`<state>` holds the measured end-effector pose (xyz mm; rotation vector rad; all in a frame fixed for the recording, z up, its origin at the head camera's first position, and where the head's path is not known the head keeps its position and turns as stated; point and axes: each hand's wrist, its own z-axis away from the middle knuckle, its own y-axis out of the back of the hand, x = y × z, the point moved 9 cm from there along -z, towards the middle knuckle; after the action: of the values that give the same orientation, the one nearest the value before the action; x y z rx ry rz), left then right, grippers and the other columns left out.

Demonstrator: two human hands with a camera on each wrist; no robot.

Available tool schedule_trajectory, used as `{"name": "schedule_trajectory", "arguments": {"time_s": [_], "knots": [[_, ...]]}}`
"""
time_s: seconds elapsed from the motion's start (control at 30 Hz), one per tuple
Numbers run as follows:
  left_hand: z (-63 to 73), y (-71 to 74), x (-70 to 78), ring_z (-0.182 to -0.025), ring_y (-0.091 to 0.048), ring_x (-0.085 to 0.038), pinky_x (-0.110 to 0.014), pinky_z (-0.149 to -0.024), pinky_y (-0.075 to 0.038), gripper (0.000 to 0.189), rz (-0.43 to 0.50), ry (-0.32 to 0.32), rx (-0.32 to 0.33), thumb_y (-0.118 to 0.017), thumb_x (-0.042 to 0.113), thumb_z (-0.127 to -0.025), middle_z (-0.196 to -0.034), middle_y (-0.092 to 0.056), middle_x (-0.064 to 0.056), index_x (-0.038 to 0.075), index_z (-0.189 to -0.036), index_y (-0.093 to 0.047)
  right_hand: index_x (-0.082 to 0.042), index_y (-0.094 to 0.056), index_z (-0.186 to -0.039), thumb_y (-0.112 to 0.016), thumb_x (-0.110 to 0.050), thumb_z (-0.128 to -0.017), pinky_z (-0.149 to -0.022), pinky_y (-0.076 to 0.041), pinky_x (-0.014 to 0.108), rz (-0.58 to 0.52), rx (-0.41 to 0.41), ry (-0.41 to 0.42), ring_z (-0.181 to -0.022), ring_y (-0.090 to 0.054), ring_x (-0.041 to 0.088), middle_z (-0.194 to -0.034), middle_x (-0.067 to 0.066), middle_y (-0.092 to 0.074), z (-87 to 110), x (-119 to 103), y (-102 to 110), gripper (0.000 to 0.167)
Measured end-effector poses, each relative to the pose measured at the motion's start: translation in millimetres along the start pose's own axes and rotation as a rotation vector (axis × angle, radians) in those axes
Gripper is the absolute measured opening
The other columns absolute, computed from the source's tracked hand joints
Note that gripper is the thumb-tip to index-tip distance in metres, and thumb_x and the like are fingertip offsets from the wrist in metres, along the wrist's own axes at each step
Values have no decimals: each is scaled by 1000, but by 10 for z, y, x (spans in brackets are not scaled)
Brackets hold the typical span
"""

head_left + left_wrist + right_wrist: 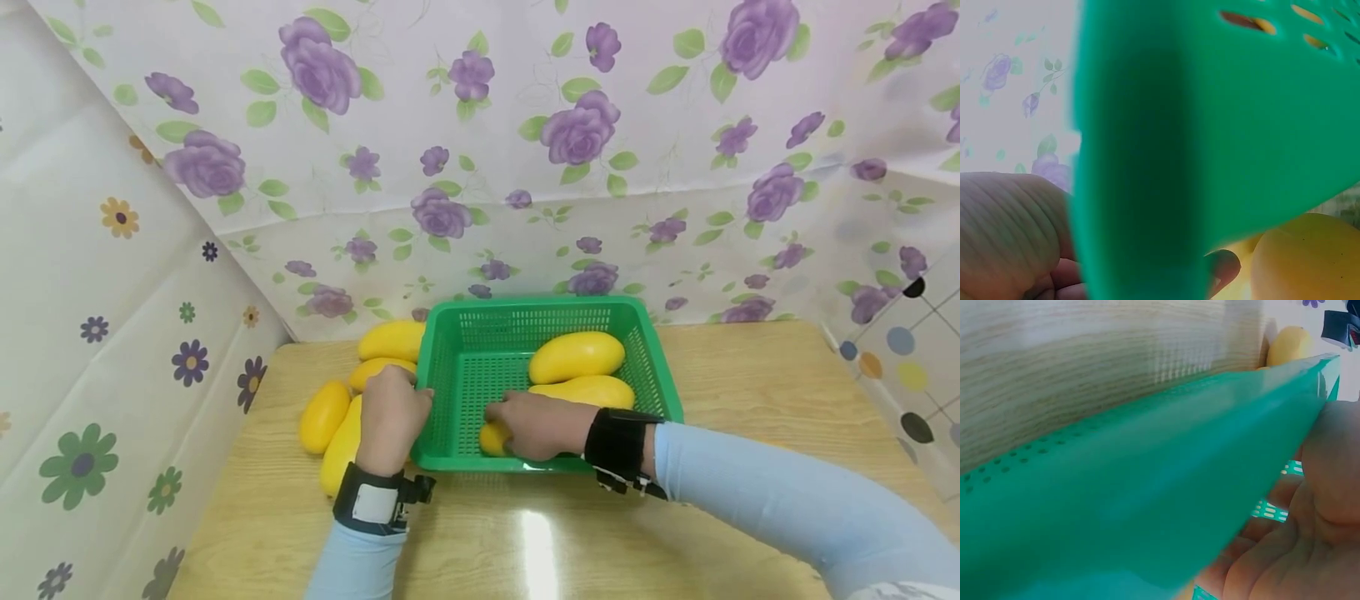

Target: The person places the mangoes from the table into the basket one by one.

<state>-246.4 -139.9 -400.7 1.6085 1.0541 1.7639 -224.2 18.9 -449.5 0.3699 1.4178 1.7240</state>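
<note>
My left hand grips the left rim of a green plastic basket. In the left wrist view, the basket's wall passes between the thumb and the fingers. Inside the basket at the front, my right hand curls its fingers over a yellow mango, most of which the hand hides. Two more mangoes lie in the basket's right half, one behind and one partly covered by the right hand. The right wrist view shows the front wall before the fingers.
Several mangoes lie on the wooden table left of the basket, among them one at the outer left and one at the back. A flowered cloth hangs behind, and another covering borders the left side.
</note>
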Motion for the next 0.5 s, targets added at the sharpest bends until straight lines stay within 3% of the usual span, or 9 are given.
{"name": "schedule_trajectory", "arguments": {"time_s": [0.27, 0.5], "knots": [[19, 20, 14, -47, -53, -18, -25, -41, -42, 28, -12, 7, 16, -71, 17, -80, -53, -52, -7, 6, -58, -58, -15, -48, -134, -59, -29, -90, -88, -48, 31, 0, -15, -32, -106, -55, 15, -122, 4, -58, 112, 48, 106, 47], [35, 7, -6, -48, -54, -18, -24, -40, -42, 26, -6, 42, -7, -70, 18, -82, -55, -54, -8, 5, -61, -60, -16, -47, -136, -55, -28, -92, -97, -46, 34, -81, 29, -36, -119, -51, 17, -135, 3, -52, 295, 161, 308, 46]]}}
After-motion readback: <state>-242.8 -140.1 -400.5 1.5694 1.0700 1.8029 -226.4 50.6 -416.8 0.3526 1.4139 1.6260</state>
